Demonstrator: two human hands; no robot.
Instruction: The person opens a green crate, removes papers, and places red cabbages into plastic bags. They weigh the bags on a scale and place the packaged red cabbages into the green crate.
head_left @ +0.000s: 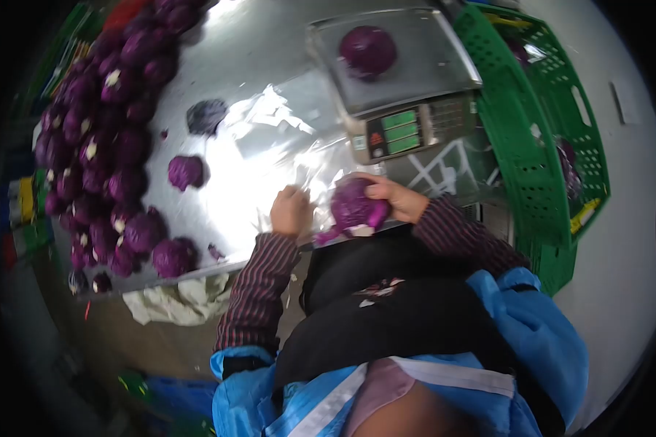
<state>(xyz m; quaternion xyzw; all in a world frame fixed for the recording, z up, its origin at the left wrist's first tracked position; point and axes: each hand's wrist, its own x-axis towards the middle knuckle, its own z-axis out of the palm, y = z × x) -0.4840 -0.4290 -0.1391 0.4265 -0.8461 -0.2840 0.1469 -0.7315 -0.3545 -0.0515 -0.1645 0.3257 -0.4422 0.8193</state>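
Note:
My right hand [401,198] is wrapped round a red cabbage [353,204] at the front edge of the steel table, thumb on top. The cabbage's pale cut stem faces down toward my body, and a loose outer leaf sticks out at its lower left. Just left of it, my left hand [291,211] is closed with curled fingers over the table. Shiny, transparent plastic film [317,164] seems to lie beside it; whether the fingers pinch any is hidden. Another red cabbage [368,51] rests on the weighing scale's pan [423,69], behind my right hand.
Many red cabbages [98,156] are heaped along the table's left side. A single small cabbage [186,172] and a dark loose leaf [206,116] lie nearer the middle. Green crates [517,138] stand at the right beside the scale's display [401,132]. Pale cloth [178,300] hangs below the front edge.

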